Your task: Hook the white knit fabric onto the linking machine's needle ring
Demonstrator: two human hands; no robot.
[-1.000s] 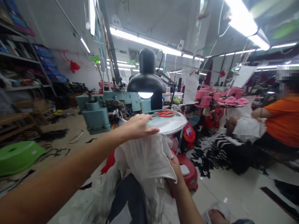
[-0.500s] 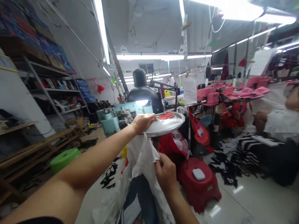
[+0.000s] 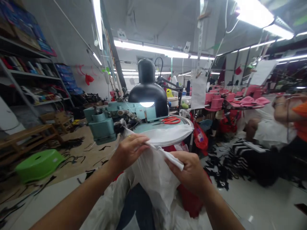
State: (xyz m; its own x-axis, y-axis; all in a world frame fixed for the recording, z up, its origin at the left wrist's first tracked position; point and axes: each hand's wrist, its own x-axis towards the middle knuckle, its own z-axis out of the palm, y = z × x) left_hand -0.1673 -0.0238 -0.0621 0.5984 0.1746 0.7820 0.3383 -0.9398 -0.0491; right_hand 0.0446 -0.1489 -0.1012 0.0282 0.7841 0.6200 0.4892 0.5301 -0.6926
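Observation:
White fabric (image 3: 155, 169) drapes from the edge of the sewing machine's round table (image 3: 184, 119) down over my lap. My left hand (image 3: 130, 150) pinches its upper edge near the front of the table. In my right hand (image 3: 189, 167) a folded edge of the same fabric is gripped, a little lower and to the right. Part of the cloth lies on the table top. Orange-handled scissors (image 3: 171, 120) rest on the table behind it. The teal sewing machine (image 3: 103, 123) stands to the left, under a black lamp (image 3: 147, 89) that is lit.
A green stool (image 3: 39, 164) stands on the floor at left, near a wooden bench (image 3: 35, 131). A red stool (image 3: 192, 201) is partly hidden below my right hand. Black scraps (image 3: 218, 169) litter the floor. Another person in an orange sleeve (image 3: 301, 110) sits at far right.
My left hand has come back from the table top to the fabric's edge. My right hand has risen, lifting the cloth toward the table. The view has shifted, showing more of the scissors.

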